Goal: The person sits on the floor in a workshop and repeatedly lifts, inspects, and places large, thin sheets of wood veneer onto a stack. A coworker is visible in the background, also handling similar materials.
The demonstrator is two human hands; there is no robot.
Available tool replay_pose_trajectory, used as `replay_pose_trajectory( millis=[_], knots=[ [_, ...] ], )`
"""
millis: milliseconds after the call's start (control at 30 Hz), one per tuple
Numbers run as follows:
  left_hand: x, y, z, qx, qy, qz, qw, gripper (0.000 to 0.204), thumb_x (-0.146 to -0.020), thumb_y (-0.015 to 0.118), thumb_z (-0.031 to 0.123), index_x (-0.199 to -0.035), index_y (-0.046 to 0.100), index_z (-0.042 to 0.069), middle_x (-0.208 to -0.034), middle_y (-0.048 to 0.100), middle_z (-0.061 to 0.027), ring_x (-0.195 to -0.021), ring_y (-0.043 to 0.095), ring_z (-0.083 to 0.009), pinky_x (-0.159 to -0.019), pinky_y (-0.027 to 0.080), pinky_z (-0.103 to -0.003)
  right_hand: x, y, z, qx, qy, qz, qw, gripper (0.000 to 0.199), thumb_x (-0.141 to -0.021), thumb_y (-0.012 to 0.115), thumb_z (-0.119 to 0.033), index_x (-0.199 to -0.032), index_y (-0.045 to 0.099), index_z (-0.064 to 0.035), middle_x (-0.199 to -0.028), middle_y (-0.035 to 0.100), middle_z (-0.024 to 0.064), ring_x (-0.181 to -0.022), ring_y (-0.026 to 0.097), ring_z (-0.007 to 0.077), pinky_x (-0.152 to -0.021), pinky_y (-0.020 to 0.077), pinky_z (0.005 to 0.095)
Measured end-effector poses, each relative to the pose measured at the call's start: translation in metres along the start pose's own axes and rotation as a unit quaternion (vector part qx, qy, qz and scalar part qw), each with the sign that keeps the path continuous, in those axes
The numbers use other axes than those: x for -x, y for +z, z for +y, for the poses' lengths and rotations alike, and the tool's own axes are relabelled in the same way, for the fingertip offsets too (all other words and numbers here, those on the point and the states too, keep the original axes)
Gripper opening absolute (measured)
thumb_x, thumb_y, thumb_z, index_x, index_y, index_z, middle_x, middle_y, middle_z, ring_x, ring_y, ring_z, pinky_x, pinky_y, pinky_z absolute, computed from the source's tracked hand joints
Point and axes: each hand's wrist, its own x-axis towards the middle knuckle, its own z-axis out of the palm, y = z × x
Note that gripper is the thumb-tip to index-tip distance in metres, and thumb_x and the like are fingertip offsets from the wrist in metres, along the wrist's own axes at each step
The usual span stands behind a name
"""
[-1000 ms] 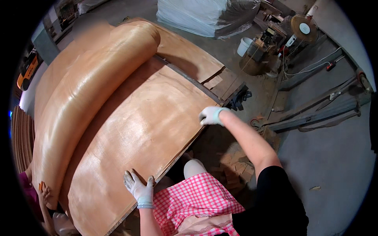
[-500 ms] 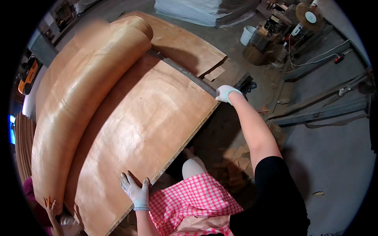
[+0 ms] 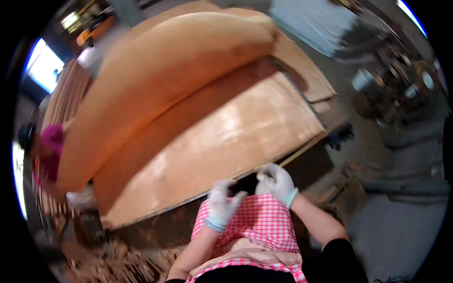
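Near the wood sheet [image 3: 226, 137], my left hand [image 3: 221, 202] spreads, unclenched; my right hand [image 3: 279, 183] curls, its grip I cannot tell.

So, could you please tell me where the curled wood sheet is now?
In the head view, the curled wood sheet arches across the left and upper middle, beyond the flat sheet, its left end beside the co-worker in magenta.

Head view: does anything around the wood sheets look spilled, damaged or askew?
Yes: loose wood scraps lie jumbled at the lower left, looking like spilled waste. The large curled sheet bulges above the flat sheet, but I see no clear split. Blur hides finer damage.
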Motion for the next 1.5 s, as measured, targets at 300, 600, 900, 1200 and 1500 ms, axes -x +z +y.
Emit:
replay_pose_trajectory(
  millis=[300,600,900,1200,1500],
  knots=[
    [0.075,-0.05,0.012,0.275,-0.106,0.107,0.95,0.02,-0.079,0.07,0.008,-0.098,0.066,0.005,-0.092,0.065,-0.0056,-0.08,0.06,-0.0118,-0.069,0.049,-0.026,0.053,0.117,-0.074,-0.172,0.04,-0.165,0.97,0.023,-0.092,0.065,-0.019,-0.097,0.059,0.0018,-0.136,0.049,0.0245,-0.119,0.054,0.0258,-0.101,0.0425,0.0375],
    [0.102,-0.045,-0.038,0.645,-0.264,0.198,0.689,0.014,-0.085,0.061,-0.006,-0.094,0.057,0.004,-0.086,0.06,-0.0045,-0.073,0.058,-0.0117,-0.067,0.05,-0.024,0.054,0.184,-0.094,-0.051,-0.036,-0.124,0.99,0.028,-0.094,0.061,-0.017,-0.117,0.059,-0.0011,-0.128,0.057,0.0184,-0.112,0.058,0.0262,-0.098,0.0436,0.0341],
    [0.157,-0.211,-0.235,0.413,-0.213,0.589,0.662,0.025,-0.078,0.052,-0.016,-0.087,0.055,0.007,-0.075,0.061,-0.0061,-0.058,0.057,-0.0137,-0.047,0.045,-0.024,-0.026,0.06,-0.049,0.357,0.009,-0.172,0.918,0.019,-0.088,0.063,-0.015,-0.098,0.068,0.0014,-0.093,0.068,0.0168,-0.088,0.065,0.0269,-0.082,0.0501,0.0355],
    [0.226,-0.367,-0.383,-0.073,-0.4,0.618,0.673,0.013,-0.078,0.076,0.01,-0.083,0.067,0.002,-0.087,0.065,-0.0067,-0.075,0.062,-0.0176,-0.072,0.051,-0.029,-0.059,-0.052,0.014,0.501,0.027,-0.101,0.859,0.018,-0.087,0.065,-0.013,-0.094,0.065,0.0036,-0.085,0.066,0.0136,-0.079,0.062,0.0201,-0.075,0.0498,0.0342],
    [0.228,-0.403,-0.404,-0.26,-0.561,0.455,0.64,0.026,-0.075,0.075,0.035,-0.092,0.075,0.015,-0.128,0.061,-0.0045,-0.122,0.05,-0.023,-0.107,0.033,-0.038,-0.056,0.002,-0.016,0.418,0.087,-0.131,0.895,0.018,-0.087,0.064,-0.013,-0.084,0.066,0.0046,-0.068,0.064,0.012,-0.061,0.058,0.0201,-0.06,0.046,0.0341]
  ],
)
